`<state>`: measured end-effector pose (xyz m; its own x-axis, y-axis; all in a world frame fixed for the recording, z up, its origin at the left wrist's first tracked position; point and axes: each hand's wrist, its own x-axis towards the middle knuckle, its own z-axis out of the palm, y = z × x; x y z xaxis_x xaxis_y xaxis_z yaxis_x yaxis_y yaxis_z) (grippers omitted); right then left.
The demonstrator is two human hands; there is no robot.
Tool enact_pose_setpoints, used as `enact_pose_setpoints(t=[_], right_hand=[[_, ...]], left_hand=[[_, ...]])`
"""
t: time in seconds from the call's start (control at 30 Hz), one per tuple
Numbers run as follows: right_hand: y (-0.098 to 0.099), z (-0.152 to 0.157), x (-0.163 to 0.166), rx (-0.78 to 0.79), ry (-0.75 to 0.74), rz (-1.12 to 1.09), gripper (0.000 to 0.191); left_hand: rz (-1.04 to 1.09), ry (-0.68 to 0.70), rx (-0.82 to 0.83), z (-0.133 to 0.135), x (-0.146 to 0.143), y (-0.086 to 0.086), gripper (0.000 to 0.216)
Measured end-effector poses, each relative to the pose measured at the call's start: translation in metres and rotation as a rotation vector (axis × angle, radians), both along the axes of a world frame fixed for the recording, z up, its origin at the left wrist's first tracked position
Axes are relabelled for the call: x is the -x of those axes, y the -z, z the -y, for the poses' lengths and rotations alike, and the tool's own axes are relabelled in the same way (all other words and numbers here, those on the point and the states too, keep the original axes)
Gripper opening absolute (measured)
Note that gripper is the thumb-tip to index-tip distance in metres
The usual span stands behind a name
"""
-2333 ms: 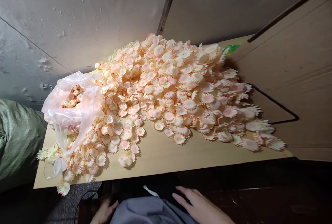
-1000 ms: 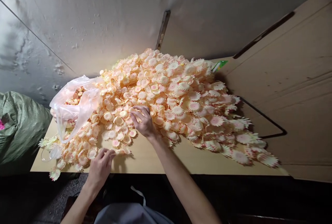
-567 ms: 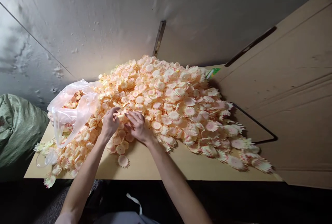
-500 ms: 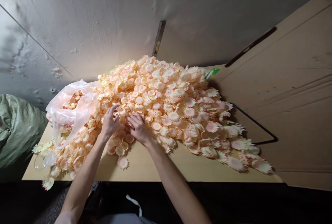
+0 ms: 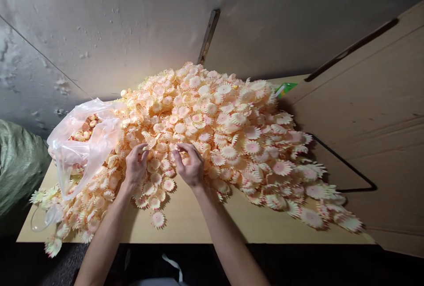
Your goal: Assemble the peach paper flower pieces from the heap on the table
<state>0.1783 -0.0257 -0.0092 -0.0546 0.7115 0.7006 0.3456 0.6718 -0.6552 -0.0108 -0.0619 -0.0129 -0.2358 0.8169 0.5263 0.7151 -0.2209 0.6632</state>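
Small pale cream flower heads with pink-tipped, jagged petals form a big pile (image 5: 205, 118) on the table. My left hand (image 5: 136, 167) is at the pile's near side, its thumb and forefinger curled close together. Whatever sits at those fingertips is too small to make out. Facing it, my right hand (image 5: 190, 164) has its fingers bent and its thumb near the forefinger. Something pale shows at its fingertips, but I cannot tell it from the flower heads behind. Between and below the hands lie loose flower heads (image 5: 158, 220), flat on the tabletop.
A translucent plastic bag (image 5: 96, 144) with small brownish-orange pieces inside rests on the pile's left. The wooden table (image 5: 265, 228) backs onto a grey wall (image 5: 149, 21). Cardboard (image 5: 374, 122) stands at right, a green sack (image 5: 20, 171) at left. A green packet (image 5: 285, 89) lies behind the pile.
My hands have moved apart, the right one shifting right and turning so its thumb shows. Flower heads between them have spread toward me. The view has shifted slightly.
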Motion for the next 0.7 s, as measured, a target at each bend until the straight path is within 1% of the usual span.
enact_pose_setpoints(t=[0.03, 0.17, 0.2, 0.23, 0.3, 0.4, 0.47, 0.57, 0.63, 0.7], right_hand=[[-0.001, 0.001, -0.001, 0.011, -0.018, 0.06, 0.02], [-0.001, 0.004, -0.001, 0.025, -0.079, 0.419, 0.021], [0.0, 0.005, -0.001, 0.022, -0.087, 0.473, 0.021], [0.001, 0.004, 0.0, 0.018, -0.094, 0.499, 0.02], [0.005, 0.002, 0.002, 0.008, -0.09, 0.474, 0.018], [0.011, -0.003, 0.003, 0.008, -0.048, 0.32, 0.017], [0.013, -0.004, 0.002, 0.024, -0.022, 0.193, 0.017], [0.015, -0.004, 0.002, 0.069, -0.012, 0.062, 0.019], [0.014, -0.002, 0.002, 0.062, -0.048, 0.055, 0.022], [0.014, 0.0, 0.003, 0.027, -0.123, 0.108, 0.023]], left_hand=[[0.001, -0.018, -0.03, 0.0, 0.001, -0.002, 0.019], [0.006, -0.086, -0.175, 0.0, 0.005, -0.007, 0.011], [0.004, -0.105, -0.207, -0.001, 0.005, -0.008, 0.01], [-0.002, -0.125, -0.235, -0.001, 0.005, -0.009, 0.009], [-0.03, -0.148, -0.268, 0.0, 0.005, -0.01, 0.011], [-0.096, -0.138, -0.302, 0.003, 0.004, -0.012, 0.012], [-0.124, -0.059, -0.301, 0.004, 0.003, -0.013, 0.012], [-0.127, 0.149, -0.249, 0.006, -0.002, -0.013, 0.016], [-0.126, 0.274, -0.208, 0.005, -0.005, -0.01, 0.025], [-0.13, 0.372, -0.176, 0.005, -0.009, -0.006, 0.036]])
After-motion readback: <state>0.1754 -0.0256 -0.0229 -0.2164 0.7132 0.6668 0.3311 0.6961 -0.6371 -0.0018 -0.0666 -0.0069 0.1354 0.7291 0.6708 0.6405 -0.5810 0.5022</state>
